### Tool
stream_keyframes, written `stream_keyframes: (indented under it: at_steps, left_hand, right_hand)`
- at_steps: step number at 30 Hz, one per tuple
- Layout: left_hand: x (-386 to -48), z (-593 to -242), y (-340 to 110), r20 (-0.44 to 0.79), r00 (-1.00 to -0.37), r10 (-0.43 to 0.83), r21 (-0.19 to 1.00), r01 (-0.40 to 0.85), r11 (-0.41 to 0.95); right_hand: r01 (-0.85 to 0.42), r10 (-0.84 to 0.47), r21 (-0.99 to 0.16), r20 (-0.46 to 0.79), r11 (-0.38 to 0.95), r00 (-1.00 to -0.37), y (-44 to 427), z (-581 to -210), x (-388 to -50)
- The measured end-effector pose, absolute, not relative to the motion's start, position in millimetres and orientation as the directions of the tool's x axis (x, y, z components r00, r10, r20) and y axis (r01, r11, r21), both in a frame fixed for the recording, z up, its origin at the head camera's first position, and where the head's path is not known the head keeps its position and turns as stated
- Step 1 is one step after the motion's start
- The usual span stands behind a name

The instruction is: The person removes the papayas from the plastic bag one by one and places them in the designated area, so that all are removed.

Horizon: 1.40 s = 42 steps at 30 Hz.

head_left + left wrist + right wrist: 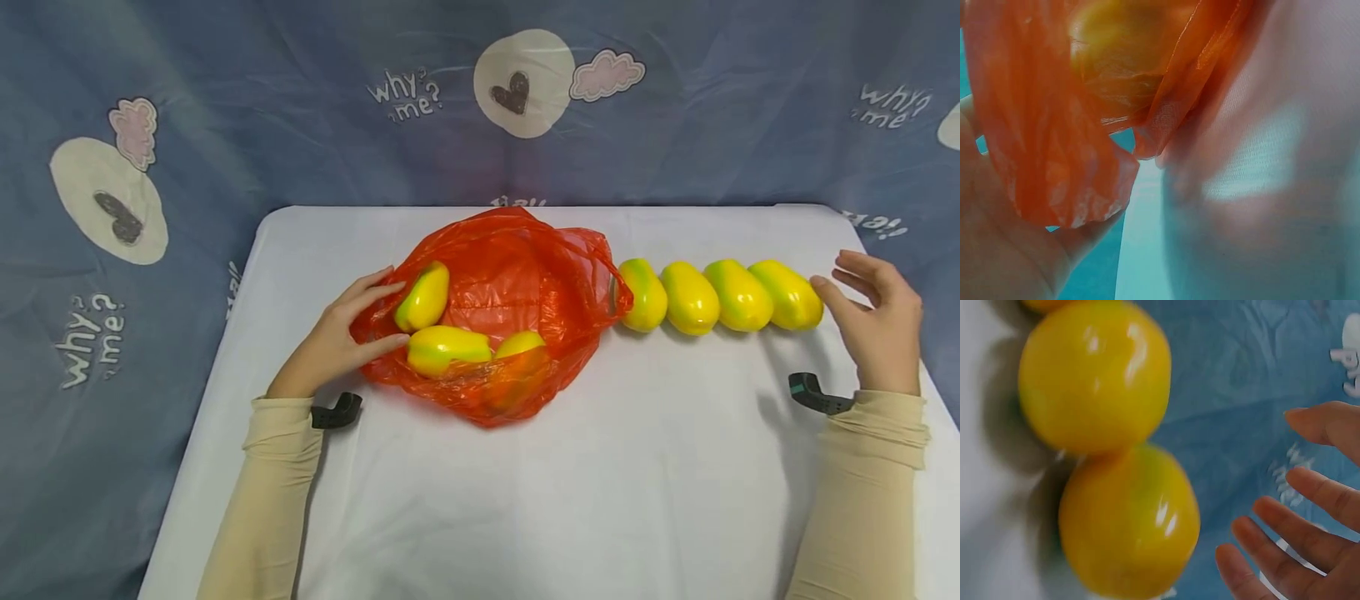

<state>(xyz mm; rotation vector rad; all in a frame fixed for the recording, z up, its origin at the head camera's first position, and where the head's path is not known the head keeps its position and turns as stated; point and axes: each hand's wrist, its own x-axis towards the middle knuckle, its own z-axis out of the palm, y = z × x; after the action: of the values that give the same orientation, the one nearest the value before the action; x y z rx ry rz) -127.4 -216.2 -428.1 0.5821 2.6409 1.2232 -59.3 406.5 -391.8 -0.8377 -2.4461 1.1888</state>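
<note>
Left hand (333,337): spread along the left edge of the red bag (510,237), fingers fairly straight, no closed pinch evident; probably best used as a light brace, without dragging the thin plastic inward.
Right hand (888,325): free of any load, fingers apart and relaxed, just beside the end fruit (787,296), without contact in the right wrist view.
End fruit grip: thumb and fingers opposed around the rounded sides; smooth skin, likely to slip from a fingertip-only hold.
Row of fruit (738,296): four on the table (600,500), to the right of the bag, close together; best to lift straight up, so as not to nudge neighbours into rolling.
Bag mouth: gaping upward, near wall sagging; for anything going in, lower gently toward the bare red right side.
Bag contents: three more, one tilted at left (423,296), one lying crosswise (450,348), one partly behind the translucent near wall (517,343).
Fruit skin: glossy yellow, green patches, bright highlights; plump oval shape.
</note>
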Motion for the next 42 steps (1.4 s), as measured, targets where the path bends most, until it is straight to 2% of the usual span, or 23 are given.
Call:
stream_keyframes:
  at_steps: [8, 15, 28, 42]
  left_hand:
    - [-127, -428, -216, 0.023, -0.905, 0.425, 0.759, 0.292, 0.582]
    - [-126, -429, -216, 0.026, -0.905, 0.426, 0.762, 0.294, 0.577]
    - [-127, -427, -214, 0.058, -0.895, 0.442, 0.784, 0.315, 0.535]
    - [-126, -428, -215, 0.082, -0.883, 0.463, 0.79, 0.341, 0.509]
  right_hand:
    - [0.175, 0.42, -0.793, 0.111, 0.583, -0.901, 381, -381, -63]
    - [0.107, 0.261, -0.733, 0.098, 0.671, -0.96, 357, -376, -70]
    - [-0.093, 0.013, -0.717, 0.141, 0.691, -0.99, 306, -357, -88]
    - [-0.224, -0.233, -0.701, 0.085, 0.677, -0.969, 246, -343, -111]
